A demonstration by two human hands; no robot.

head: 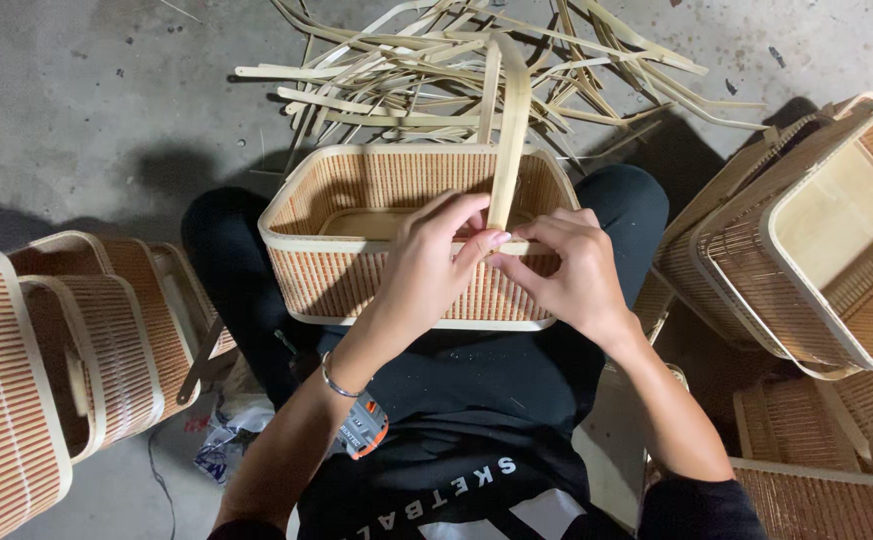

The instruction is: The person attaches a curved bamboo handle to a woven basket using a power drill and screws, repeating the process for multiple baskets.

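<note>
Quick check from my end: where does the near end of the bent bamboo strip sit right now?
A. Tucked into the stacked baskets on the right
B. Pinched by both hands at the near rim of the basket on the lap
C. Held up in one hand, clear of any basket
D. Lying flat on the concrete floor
B: the left hand and right hand meet on the strip at the near rim of the basket.

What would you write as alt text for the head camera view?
A seated person's left hand and right hand press a pale flat bamboo strip onto the near rim of a rectangular woven bamboo basket on their lap. Loose strips litter the concrete floor; similar baskets lie alongside.
</note>
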